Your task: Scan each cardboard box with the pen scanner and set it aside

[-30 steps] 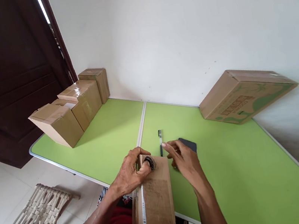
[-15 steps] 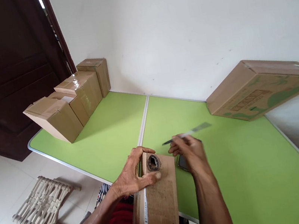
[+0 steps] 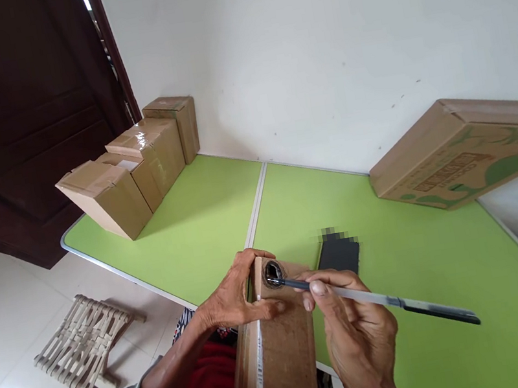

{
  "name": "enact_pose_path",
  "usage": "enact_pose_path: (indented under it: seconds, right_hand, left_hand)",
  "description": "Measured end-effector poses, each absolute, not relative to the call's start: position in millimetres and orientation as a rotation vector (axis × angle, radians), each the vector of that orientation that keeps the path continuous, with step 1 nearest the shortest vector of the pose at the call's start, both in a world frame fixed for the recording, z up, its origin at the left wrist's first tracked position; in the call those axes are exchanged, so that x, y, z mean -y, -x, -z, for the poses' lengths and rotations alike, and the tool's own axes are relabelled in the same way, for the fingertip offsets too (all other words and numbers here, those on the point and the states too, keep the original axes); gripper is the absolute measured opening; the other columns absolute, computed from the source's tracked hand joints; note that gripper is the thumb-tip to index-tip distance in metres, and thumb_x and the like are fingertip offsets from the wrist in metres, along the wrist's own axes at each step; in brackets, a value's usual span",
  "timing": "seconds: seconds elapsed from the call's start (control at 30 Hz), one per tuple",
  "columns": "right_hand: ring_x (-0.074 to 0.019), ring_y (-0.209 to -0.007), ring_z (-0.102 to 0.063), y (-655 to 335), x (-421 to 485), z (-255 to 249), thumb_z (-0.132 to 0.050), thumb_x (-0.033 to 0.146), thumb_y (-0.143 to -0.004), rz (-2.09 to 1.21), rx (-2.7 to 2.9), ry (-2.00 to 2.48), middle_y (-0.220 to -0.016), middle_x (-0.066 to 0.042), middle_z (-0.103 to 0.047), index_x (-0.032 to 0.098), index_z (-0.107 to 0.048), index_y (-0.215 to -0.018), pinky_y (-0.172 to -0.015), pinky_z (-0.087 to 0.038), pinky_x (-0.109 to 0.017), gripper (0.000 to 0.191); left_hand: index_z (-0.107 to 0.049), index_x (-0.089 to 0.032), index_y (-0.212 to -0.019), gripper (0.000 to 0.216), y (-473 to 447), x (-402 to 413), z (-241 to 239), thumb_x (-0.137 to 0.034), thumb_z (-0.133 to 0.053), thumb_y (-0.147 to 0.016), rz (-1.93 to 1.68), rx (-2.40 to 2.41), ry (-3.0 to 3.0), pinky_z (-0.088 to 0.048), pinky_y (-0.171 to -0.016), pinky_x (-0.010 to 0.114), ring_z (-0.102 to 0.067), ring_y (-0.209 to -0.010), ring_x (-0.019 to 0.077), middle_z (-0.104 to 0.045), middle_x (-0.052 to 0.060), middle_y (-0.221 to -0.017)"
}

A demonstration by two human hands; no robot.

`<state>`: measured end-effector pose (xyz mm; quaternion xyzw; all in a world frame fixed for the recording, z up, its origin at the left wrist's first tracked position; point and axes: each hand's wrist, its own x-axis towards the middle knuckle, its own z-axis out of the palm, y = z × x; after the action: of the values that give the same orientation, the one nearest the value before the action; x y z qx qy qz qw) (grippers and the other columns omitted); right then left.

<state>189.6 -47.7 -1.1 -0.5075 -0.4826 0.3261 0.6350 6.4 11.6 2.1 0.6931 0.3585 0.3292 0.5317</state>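
The left hand [image 3: 234,299] grips the top end of a cardboard box [image 3: 276,348] that leans on the green table [image 3: 196,230] edge — thumb laid across its face. The right hand [image 3: 356,329] pinches a pen [image 3: 378,299], its tip in the box's round hole [image 3: 272,273] — a dark phone [image 3: 339,254] lies just beyond.

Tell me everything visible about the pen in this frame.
The pen is long and slim, with a silvery grey barrel and a black cap end pointing right, over the green table. It lies nearly level, tilted slightly down to the right. The right hand pinches it near the tip end with thumb and fingers. Its dark tip pokes into the round hole in the end of the box, which the left hand steadies.
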Motion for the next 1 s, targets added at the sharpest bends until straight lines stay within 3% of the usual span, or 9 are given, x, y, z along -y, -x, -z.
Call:
enact_pose_path:
  seconds: [0.37, 0.57, 0.7, 0.8, 0.83, 0.93, 1.0]
  right_hand:
    - [-0.0116, -0.065, -0.061, -192.6, 44.8, -19.1, -0.069, 0.037, -0.100, -0.619, 1.370, 1.241, -0.080, 0.001, -0.070, 0.026, -0.075, -0.092, -0.064, -0.050, -0.020, 0.015]
    - [-0.0118, -0.056, -0.056, -209.2, 40.6, -12.4, -0.072, 0.046, -0.099, -0.686, 1.230, 1.332, -0.064, 0.002, -0.061, 0.021, -0.071, -0.087, -0.050, -0.041, -0.022, 0.028]
    - [-0.0127, -0.064, -0.062, -218.2, 0.7, -9.1, -0.075, 0.050, -0.096, -0.769, 1.067, 1.201, -0.084, -0.001, -0.071, 0.021, -0.067, -0.095, -0.056, -0.047, -0.023, 0.030]
    - [-0.0163, -0.079, -0.070, -222.8, -49.6, -6.3, -0.055, 0.055, -0.104, -0.725, 1.095, 1.330, -0.112, -0.008, -0.073, 0.022, -0.057, -0.107, -0.058, -0.050, -0.026, 0.033]
    - [-0.0165, -0.078, -0.071, -224.3, -66.1, -3.7, -0.048, 0.053, -0.107, -0.699, 1.123, 1.459, -0.113, -0.008, -0.074, 0.022, -0.054, -0.108, -0.058, -0.051, -0.026, 0.031]
    - [-0.0165, -0.064, -0.068, -226.7, -103.1, 11.1, -0.056, 0.041, -0.106, -0.682, 1.211, 1.801, -0.088, -0.004, -0.074, 0.020, -0.057, -0.097, -0.061, -0.054, -0.030, 0.023]
    - [-0.0172, -0.070, -0.069, -224.4, -115.0, 24.7, -0.067, 0.032, -0.102, -0.681, 1.276, 1.978, -0.083, -0.003, -0.072, 0.017, -0.064, -0.090, -0.072, -0.058, -0.034, 0.020]
  left_hand:
    - [-0.054, -0.021, -0.132, 0.067, -6.1, -11.4, -3.1, -0.029, -0.084, -0.073, -0.799, -0.861, -1.600, -0.048, -0.103, 0.045, -0.058, -0.114, 0.0302, -0.060, 0.007, -0.115]
    - [-0.055, -0.020, -0.133, 0.066, -3.8, -12.3, 0.1, -0.031, -0.082, -0.074, -0.818, -0.866, -1.629, -0.046, -0.105, 0.046, -0.056, -0.118, 0.0306, -0.057, 0.010, -0.127]
    - [-0.056, -0.020, -0.130, 0.063, -3.1, -12.8, 1.9, -0.031, -0.082, -0.073, -0.830, -0.857, -1.635, -0.045, -0.106, 0.046, -0.055, -0.119, 0.0317, -0.058, 0.010, -0.126]
    - [-0.055, -0.022, -0.131, 0.063, -1.6, -12.0, 1.1, -0.032, -0.081, -0.074, -0.832, -0.848, -1.615, -0.045, -0.108, 0.046, -0.055, -0.119, 0.0312, -0.058, 0.009, -0.126]
    - [-0.055, -0.022, -0.132, 0.063, -0.8, -11.7, 0.9, -0.032, -0.080, -0.075, -0.833, -0.843, -1.603, -0.045, -0.107, 0.046, -0.056, -0.119, 0.0311, -0.058, 0.009, -0.125]
    - [-0.055, -0.021, -0.133, 0.062, 1.2, -11.6, 2.0, -0.034, -0.078, -0.077, -0.841, -0.829, -1.582, -0.045, -0.106, 0.046, -0.056, -0.118, 0.0313, -0.058, 0.009, -0.124]
    - [-0.054, -0.020, -0.133, 0.061, 2.0, -12.3, 3.9, -0.034, -0.076, -0.078, -0.848, -0.828, -1.583, -0.045, -0.106, 0.047, -0.056, -0.119, 0.0315, -0.058, 0.009, -0.125]
